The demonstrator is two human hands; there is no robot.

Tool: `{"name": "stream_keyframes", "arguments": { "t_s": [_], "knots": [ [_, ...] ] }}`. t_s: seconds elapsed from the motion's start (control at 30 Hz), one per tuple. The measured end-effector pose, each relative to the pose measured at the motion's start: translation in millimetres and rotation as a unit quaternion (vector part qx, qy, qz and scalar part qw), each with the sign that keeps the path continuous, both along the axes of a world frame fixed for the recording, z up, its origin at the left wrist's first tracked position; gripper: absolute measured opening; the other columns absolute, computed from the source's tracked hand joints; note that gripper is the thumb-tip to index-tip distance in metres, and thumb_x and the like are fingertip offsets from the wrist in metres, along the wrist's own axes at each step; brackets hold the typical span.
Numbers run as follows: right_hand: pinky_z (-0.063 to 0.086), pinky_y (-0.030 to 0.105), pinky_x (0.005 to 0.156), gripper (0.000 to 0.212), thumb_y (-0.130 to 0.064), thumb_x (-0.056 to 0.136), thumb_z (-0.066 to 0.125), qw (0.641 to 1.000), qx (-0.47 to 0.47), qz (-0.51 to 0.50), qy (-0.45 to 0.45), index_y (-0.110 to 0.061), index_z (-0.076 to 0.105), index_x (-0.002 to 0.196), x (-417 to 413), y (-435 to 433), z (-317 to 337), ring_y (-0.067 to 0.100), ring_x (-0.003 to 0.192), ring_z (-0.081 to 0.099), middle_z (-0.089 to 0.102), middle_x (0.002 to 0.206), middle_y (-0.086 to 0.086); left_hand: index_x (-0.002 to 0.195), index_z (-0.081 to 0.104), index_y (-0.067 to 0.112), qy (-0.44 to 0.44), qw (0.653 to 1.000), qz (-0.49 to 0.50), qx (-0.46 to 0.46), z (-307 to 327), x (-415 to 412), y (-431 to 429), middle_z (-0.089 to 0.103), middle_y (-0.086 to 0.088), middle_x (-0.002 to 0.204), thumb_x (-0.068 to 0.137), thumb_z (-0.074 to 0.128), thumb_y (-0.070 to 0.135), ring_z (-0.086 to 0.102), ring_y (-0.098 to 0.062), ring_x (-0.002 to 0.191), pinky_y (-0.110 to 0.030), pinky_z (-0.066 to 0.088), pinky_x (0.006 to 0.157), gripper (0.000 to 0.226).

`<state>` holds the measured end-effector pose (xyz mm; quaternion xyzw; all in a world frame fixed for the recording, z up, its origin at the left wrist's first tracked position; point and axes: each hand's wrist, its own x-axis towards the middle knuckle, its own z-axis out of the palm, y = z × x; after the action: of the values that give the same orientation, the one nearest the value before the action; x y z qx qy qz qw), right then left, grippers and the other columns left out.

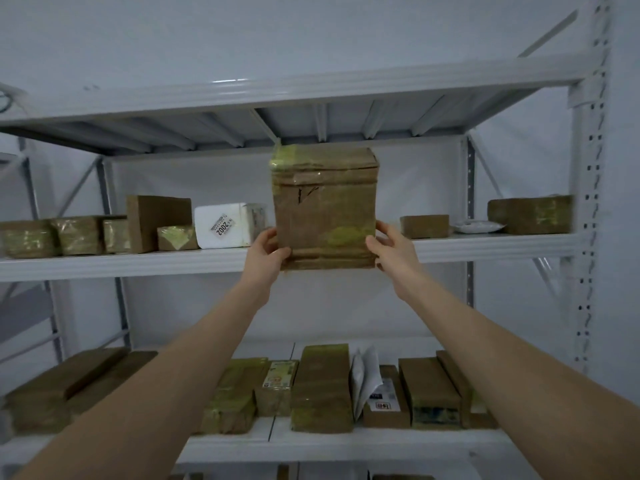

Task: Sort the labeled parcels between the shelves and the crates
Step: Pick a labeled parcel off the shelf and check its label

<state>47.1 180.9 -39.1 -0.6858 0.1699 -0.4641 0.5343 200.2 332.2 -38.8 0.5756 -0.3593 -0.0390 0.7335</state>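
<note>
I hold a brown cardboard parcel (323, 206), wrapped in clear tape with yellowish patches, upright in front of the middle shelf (138, 263). My left hand (268, 252) grips its lower left corner, fingers curled round the edge. My right hand (389, 245) grips the lower right corner the same way. The parcel's bottom edge is level with the shelf's front lip; whether it rests on the shelf cannot be told.
Several taped brown parcels and a white parcel (225, 225) marked 2002 fill the middle shelf's left side; brown boxes (424, 226) and a white pouch lie at its right. The lower shelf (346, 445) holds several parcels. A white perforated upright (590, 202) stands at right.
</note>
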Motion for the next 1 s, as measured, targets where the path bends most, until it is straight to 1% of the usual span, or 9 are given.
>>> {"name": "stream_keyframes", "arguments": {
  "t_s": [0.1,0.23,0.33,0.43,0.5,0.7,0.8,0.93,1.0],
  "knots": [
    [0.043,0.009,0.055,0.042,-0.007,0.096,0.054,0.999,0.021,0.035,0.006,-0.021,0.049,0.135,-12.2,1.1,-18.1,-0.005,0.083,0.055,0.059,0.103,-0.012,0.107,0.056,0.022,0.038,0.999,-0.008,0.028,-14.8,-6.4,10.1,0.065,0.002,0.099,0.092,0.047,-0.002,0.059,-0.014,0.087,-0.03,0.045,0.082,0.03],
    [0.047,0.029,0.083,0.041,-0.002,0.093,0.05,0.994,0.078,0.067,0.034,-0.025,0.055,0.126,-21.0,5.8,-35.9,0.009,0.097,0.06,0.065,0.109,-0.011,0.096,0.061,0.028,0.104,0.993,-0.032,0.046,-24.5,-7.5,21.9,0.066,0.003,0.104,0.095,0.038,0.019,0.059,-0.013,0.099,-0.038,0.04,0.093,0.025],
    [0.048,0.035,0.087,0.022,-0.027,0.097,0.049,0.982,0.163,0.087,0.027,-0.024,0.063,0.114,-24.3,7.1,-50.7,0.015,0.1,0.062,0.067,0.105,-0.007,0.104,0.062,0.025,0.111,0.988,-0.082,0.074,-32.4,0.0,30.2,0.062,0.001,0.118,0.098,0.039,0.044,0.056,-0.016,0.109,-0.042,0.036,0.102,0.03],
    [0.049,0.039,0.09,0.033,-0.056,0.09,0.053,0.977,0.187,0.094,0.038,-0.027,0.065,0.101,-26.1,6.9,-67.5,0.016,0.101,0.062,0.068,0.105,-0.004,0.126,0.054,0.023,0.087,0.98,-0.11,0.141,-49.0,8.1,36.0,0.055,-0.002,0.128,0.094,0.039,0.056,0.051,-0.021,0.12,-0.047,0.033,0.109,0.048],
    [0.048,0.039,0.091,0.037,-0.058,0.088,0.053,0.975,0.192,0.094,0.053,-0.026,0.065,0.101,-27.0,8.4,-82.4,0.017,0.102,0.061,0.067,0.106,-0.003,0.121,0.055,0.028,0.102,0.973,-0.145,0.148,-64.7,12.7,41.6,0.053,-0.003,0.131,0.094,0.039,0.055,0.048,-0.022,0.122,-0.049,0.032,0.109,0.041],
    [0.05,0.035,0.083,0.023,-0.031,0.095,0.057,0.954,0.233,0.154,0.108,-0.024,0.065,0.115,-35.3,20.6,-161.9,0.017,0.084,0.061,0.071,0.098,-0.001,0.109,0.064,0.021,0.192,0.934,-0.233,0.191,-128.5,28.3,57.4,0.066,-0.004,0.113,0.081,0.052,0.054,0.057,-0.024,0.109,-0.046,0.036,0.104,0.044],
    [0.052,0.037,0.081,0.031,-0.011,0.095,0.055,0.948,0.243,0.165,0.124,-0.028,0.061,0.12,-33.2,26.6,-193.2,0.017,0.077,0.064,0.072,0.091,0.001,0.101,0.07,0.015,0.206,0.921,-0.287,0.165,-156.1,33.5,64.5,0.068,-0.009,0.107,0.077,0.061,0.042,0.063,-0.027,0.101,-0.044,0.046,0.094,0.037],
    [0.056,0.03,0.064,0.04,0.003,0.092,0.055,0.94,0.272,0.172,0.114,-0.026,0.06,0.119,-30.6,34.9,-215.0,0.022,0.08,0.071,0.073,0.103,0.008,0.114,0.065,0.009,0.238,0.91,-0.266,0.209,-191.0,46.2,72.6,0.067,-0.013,0.112,0.089,0.052,0.03,0.062,-0.031,0.107,-0.051,0.046,0.099,0.035],
    [0.056,0.029,0.065,0.043,0.007,0.091,0.052,0.938,0.279,0.162,0.127,-0.029,0.061,0.114,-30.6,36.9,-221.7,0.021,0.086,0.072,0.073,0.105,0.004,0.109,0.066,0.016,0.21,0.914,-0.24,0.252,-204.7,49.2,75.9,0.071,-0.005,0.104,0.083,0.057,0.034,0.066,-0.023,0.099,-0.044,0.052,0.09,0.032]
  ]
}}
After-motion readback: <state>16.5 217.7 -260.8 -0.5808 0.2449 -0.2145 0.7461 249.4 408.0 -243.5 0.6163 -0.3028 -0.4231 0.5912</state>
